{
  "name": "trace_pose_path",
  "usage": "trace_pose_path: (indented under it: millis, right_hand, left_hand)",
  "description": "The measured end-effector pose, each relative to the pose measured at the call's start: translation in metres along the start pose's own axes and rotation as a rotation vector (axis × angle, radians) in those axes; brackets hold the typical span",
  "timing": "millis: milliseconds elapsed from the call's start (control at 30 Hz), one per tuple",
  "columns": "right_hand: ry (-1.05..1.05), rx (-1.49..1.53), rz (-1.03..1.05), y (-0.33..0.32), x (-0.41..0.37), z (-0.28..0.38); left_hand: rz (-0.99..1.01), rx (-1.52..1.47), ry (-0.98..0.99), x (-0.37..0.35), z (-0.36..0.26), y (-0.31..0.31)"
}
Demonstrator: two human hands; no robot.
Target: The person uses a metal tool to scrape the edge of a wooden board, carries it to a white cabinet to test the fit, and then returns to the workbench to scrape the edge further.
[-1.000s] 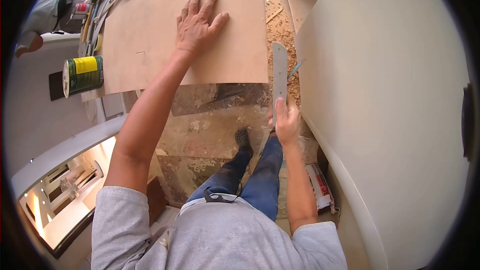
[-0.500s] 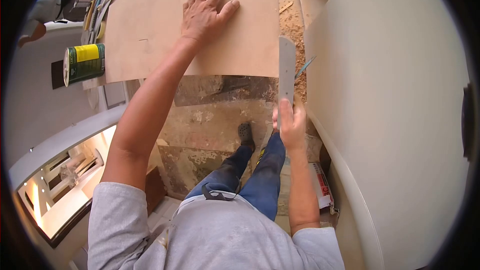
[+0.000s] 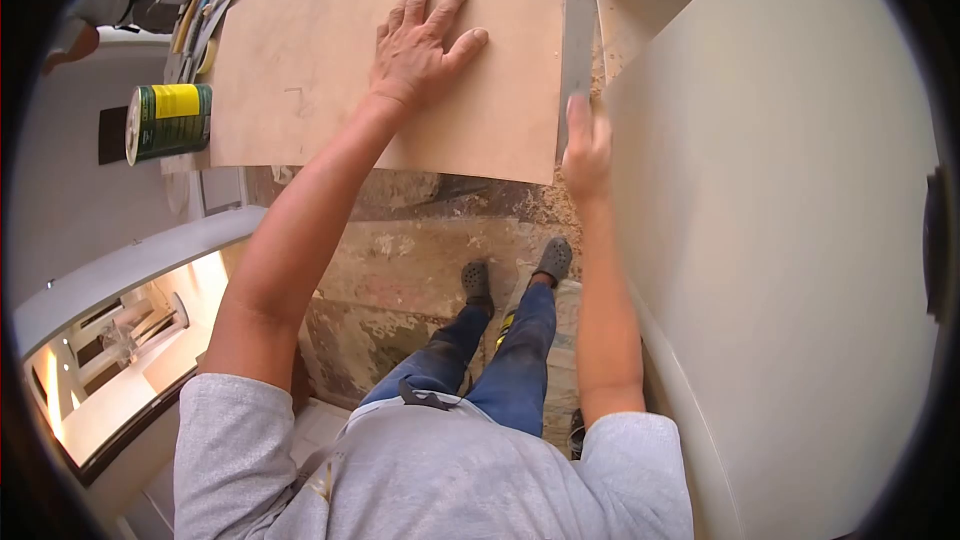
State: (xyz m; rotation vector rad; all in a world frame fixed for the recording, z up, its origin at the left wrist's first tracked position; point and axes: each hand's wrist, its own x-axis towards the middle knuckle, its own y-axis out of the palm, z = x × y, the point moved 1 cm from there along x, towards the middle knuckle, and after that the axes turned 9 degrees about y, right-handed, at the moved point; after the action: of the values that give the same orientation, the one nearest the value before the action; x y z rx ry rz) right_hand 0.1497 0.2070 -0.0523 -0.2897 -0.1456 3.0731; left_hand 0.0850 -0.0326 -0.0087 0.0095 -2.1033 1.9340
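Observation:
My left hand (image 3: 415, 55) lies flat on a light brown wooden sheet (image 3: 310, 50), fingers spread and holding nothing. At the sheet's right edge my right hand (image 3: 588, 155) is wrapped round the near end of a long flat grey bar (image 3: 576, 45). The bar runs along that edge and points away from me. Motion smears the hand and the bar, so its working face cannot be made out. Pale wood shavings (image 3: 550, 204) lie below the sheet's right corner.
A green and yellow tin (image 3: 170, 125) stands by the sheet's left edge. Several hand tools (image 3: 205, 15) lie beyond it, near another person's arm (image 3: 75, 45). A large off-white panel (image 3: 780, 200) rises close on my right. Grey clogs (image 3: 553, 258) are on my feet.
My right hand has pushed the bar forward along the sheet's edge, away from me. The left hand stays on the sheet. The view has shifted slightly.

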Motion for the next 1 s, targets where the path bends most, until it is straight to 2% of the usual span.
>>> trace_pose_path:
  millis: [100, 167, 200, 267, 333, 400, 467, 600, 667, 733, 833, 867, 900, 967, 1000]
  right_hand:
    - [0.05, -0.003, -0.003, 0.013, 0.057, 0.016]
    - [0.07, 0.121, 0.068, 0.017, 0.074, 0.01]
    - [0.041, 0.061, -0.019, 0.013, 0.046, 0.017]
    - [0.063, -0.162, 0.002, -0.007, -0.042, -0.002]
    - [0.34, 0.227, 0.116, -0.013, -0.105, -0.003]
    - [0.324, 0.294, 0.11, -0.017, -0.12, -0.011]
    - [0.311, 0.354, 0.124, -0.024, -0.111, -0.011]
    - [0.232, 0.177, 0.126, -0.018, -0.043, -0.001]
    - [-0.055, -0.039, -0.044, -0.004, 0.006, 0.012]
    - [0.062, -0.054, -0.042, 0.006, 0.043, 0.032]
    - [0.074, -0.026, -0.032, 0.01, 0.036, 0.025]
    - [0.156, -0.128, -0.004, 0.0, 0.002, 0.025]
    - [0.012, -0.197, -0.03, -0.004, -0.042, -0.009]
    - [0.146, -0.034, 0.045, -0.016, -0.115, -0.024]
    - [0.432, 0.194, 0.141, -0.023, -0.139, -0.012]
  left_hand:
    - [-0.01, 0.007, 0.011, 0.001, 0.001, 0.001]
    - [-0.017, 0.01, 0.026, 0.001, 0.002, 0.004]
    - [-0.03, 0.002, 0.025, 0.002, 0.002, 0.002]
    - [-0.046, 0.004, 0.029, -0.001, 0.004, 0.007]
    - [-0.032, 0.002, 0.009, -0.001, 0.003, 0.004]
    - [-0.031, -0.006, 0.022, 0.004, 0.001, 0.0]
    - [-0.03, -0.002, 0.028, 0.0, 0.003, 0.005]
    - [-0.006, -0.008, 0.01, -0.001, 0.0, 0.0]
    - [-0.003, -0.011, -0.001, 0.0, 0.0, 0.001]
    - [-0.006, 0.004, -0.001, -0.001, 0.001, 0.001]
    - [-0.027, -0.01, 0.027, 0.0, 0.003, 0.004]
    - [-0.061, -0.02, 0.043, -0.002, 0.002, 0.005]
    - [-0.057, -0.026, 0.041, -0.004, 0.002, 0.009]
    - [-0.04, 0.007, 0.037, -0.001, 0.004, 0.007]
    - [0.014, -0.004, -0.01, 0.001, 0.002, 0.005]
